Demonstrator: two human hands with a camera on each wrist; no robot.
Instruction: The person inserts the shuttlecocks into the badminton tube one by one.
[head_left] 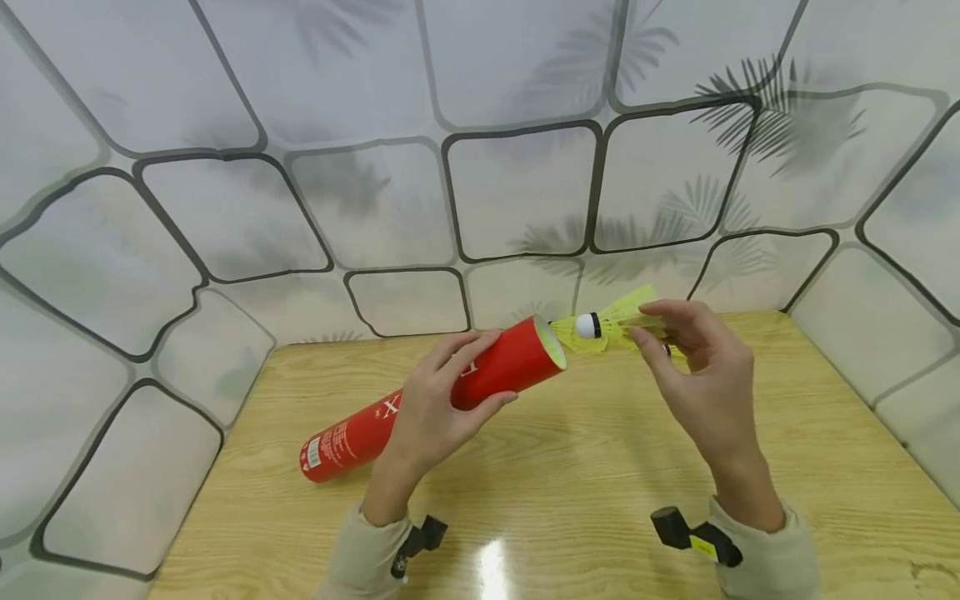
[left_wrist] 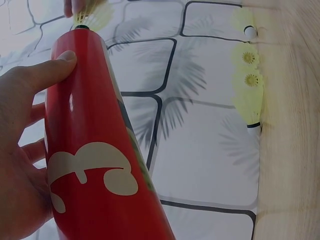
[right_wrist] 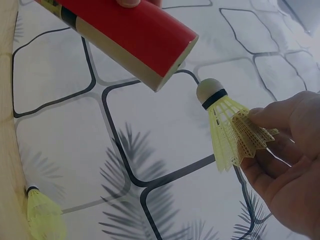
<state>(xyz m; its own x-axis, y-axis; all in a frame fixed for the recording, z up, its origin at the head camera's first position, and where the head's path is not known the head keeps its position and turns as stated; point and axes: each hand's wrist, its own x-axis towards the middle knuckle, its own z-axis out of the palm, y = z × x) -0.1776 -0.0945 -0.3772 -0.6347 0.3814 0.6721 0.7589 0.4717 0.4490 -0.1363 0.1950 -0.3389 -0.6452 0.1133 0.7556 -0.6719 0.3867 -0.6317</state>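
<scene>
Both hands busy, well apart from each other. Left hand (head_left: pixel 435 400) clamped round the red tube (head_left: pixel 517 358) toward its mouth end, fingers over the top, thumb stretched along the side nearer the person. Fingers spread only as far as the tube's girth. Tube lies aslant: mouth to the right, higher in the head view, barcoded end low at left. Cannot tell whether that low end rests on the desk (head_left: pixel 562 483). Mouth uncapped, rim pale inside; white lettering along the body.

Right hand (head_left: pixel 701 379) pinches a yellow shuttle (right_wrist: pixel 225 125) by its skirt, thumb on one side, fingertips on the other, gap between them no wider than the skirt. Cork white with a black band, pointing at the tube's mouth. Right wrist view shows a gap there: shuttle outside the tube, just beside the rim, not touching.

More yellow shuttles (left_wrist: pixel 248 102) lie along the back edge of the desk, beside the wall (head_left: pixel 525 192); exact count unclear, partly hidden behind the held one.

Wall pale, dark stone-like outlines, grey leaf shapes. Desk light wood-grained, bright glare near the person. Pale sleeves (head_left: pixel 776 554); dark device at each cuff, the right one with a yellow label.
</scene>
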